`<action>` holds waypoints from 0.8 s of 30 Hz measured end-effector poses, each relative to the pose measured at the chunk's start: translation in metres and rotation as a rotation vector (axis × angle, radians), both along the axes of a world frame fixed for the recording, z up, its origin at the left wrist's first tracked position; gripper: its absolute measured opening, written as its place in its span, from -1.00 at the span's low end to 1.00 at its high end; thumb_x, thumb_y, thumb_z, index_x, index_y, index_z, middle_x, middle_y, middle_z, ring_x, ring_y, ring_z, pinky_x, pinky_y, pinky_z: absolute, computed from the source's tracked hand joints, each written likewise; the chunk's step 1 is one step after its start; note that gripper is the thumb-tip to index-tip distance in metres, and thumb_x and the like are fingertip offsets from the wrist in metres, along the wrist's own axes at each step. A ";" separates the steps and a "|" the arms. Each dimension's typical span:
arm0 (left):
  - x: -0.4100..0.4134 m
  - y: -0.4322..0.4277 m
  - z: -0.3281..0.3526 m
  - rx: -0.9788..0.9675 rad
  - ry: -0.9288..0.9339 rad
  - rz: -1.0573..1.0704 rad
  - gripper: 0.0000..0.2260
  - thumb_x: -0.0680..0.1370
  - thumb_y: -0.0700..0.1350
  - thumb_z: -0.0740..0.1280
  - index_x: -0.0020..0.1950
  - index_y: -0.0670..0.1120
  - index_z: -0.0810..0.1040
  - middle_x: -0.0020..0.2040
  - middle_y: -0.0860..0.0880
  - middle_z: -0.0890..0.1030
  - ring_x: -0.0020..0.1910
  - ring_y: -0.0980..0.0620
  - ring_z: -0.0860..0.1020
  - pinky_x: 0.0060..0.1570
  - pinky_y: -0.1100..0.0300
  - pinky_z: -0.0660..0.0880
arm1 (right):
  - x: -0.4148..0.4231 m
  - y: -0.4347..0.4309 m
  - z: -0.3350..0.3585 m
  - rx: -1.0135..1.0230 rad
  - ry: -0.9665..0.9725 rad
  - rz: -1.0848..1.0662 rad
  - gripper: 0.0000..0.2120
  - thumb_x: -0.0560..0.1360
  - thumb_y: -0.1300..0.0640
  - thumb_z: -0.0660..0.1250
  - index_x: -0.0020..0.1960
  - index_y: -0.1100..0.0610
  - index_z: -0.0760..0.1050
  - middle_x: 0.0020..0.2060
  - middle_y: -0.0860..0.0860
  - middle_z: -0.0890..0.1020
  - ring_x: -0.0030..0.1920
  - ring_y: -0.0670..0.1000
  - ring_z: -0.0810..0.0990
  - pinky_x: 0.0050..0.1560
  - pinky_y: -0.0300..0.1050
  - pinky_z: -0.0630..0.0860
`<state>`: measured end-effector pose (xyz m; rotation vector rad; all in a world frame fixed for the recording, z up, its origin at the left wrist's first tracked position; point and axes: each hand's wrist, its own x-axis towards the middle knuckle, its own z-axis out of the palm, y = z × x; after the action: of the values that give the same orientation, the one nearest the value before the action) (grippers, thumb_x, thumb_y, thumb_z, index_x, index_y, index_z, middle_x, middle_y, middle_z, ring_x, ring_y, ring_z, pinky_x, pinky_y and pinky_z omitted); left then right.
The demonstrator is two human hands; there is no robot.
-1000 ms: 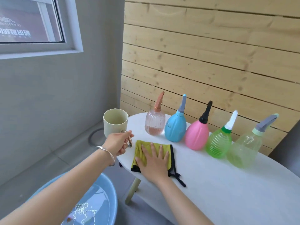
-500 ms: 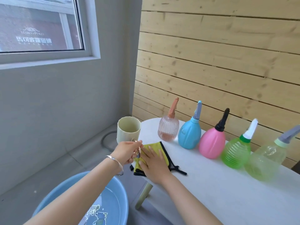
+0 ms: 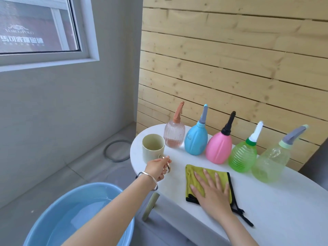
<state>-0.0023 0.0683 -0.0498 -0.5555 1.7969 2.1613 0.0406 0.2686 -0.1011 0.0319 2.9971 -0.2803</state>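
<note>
Grips the handle of the mug [image 3: 153, 148] with the left hand [image 3: 158, 168], fingers curled round it, mug upright on the left end of the counter [image 3: 284, 210], just beside the peach bottle [image 3: 174, 136]. Presses the right hand [image 3: 212, 191] flat, fingers straight and spread, on the cloth [image 3: 192, 174] near the counter's front edge, before the other bottles [image 3: 219, 148].

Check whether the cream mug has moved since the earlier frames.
Yes. The mug came in from beyond the table edge and now stands on the table beside the peach bottle.
</note>
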 end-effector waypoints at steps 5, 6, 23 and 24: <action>-0.004 0.008 -0.003 -0.002 0.020 0.027 -0.79 0.59 -0.06 0.29 -0.21 -0.10 0.53 -0.38 0.00 0.35 -0.61 0.17 0.23 -0.64 0.40 0.11 | 0.000 0.000 0.000 -0.018 0.002 -0.001 -0.45 0.54 -0.35 -0.12 0.49 -0.33 -0.15 0.54 -0.16 -0.19 0.53 0.09 -0.29 0.45 0.26 -0.29; -0.004 0.009 -0.005 -0.009 0.026 0.031 -0.79 0.59 -0.05 0.30 -0.21 -0.10 0.54 -0.38 -0.01 0.36 -0.58 0.16 0.23 -0.64 0.39 0.12 | 0.000 -0.001 0.000 -0.023 0.004 -0.003 -0.45 0.54 -0.35 -0.11 0.49 -0.33 -0.15 0.54 -0.16 -0.19 0.53 0.09 -0.29 0.45 0.26 -0.29; 0.045 0.076 -0.016 -0.055 0.094 0.085 -0.73 0.56 -0.02 0.33 0.10 -0.20 0.42 -0.19 -0.06 0.52 -0.39 0.03 0.46 -0.49 0.28 0.46 | 0.044 0.074 0.000 -0.025 0.036 -0.144 -0.45 0.54 -0.35 -0.10 0.50 -0.32 -0.12 0.54 -0.17 -0.17 0.53 0.09 -0.26 0.44 0.25 -0.28; 0.046 0.090 -0.017 -0.078 0.109 -0.004 -0.74 0.56 -0.02 0.33 0.08 -0.20 0.44 -0.21 -0.06 0.52 -0.41 0.04 0.46 -0.50 0.29 0.46 | 0.052 0.094 0.000 -0.021 0.036 -0.193 -0.45 0.54 -0.35 -0.11 0.50 -0.32 -0.12 0.54 -0.17 -0.17 0.53 0.09 -0.26 0.44 0.25 -0.27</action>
<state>0.0432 0.1587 -0.0664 -0.4590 1.9439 2.1656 0.0925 0.3631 -0.1011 0.3181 3.0297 -0.3362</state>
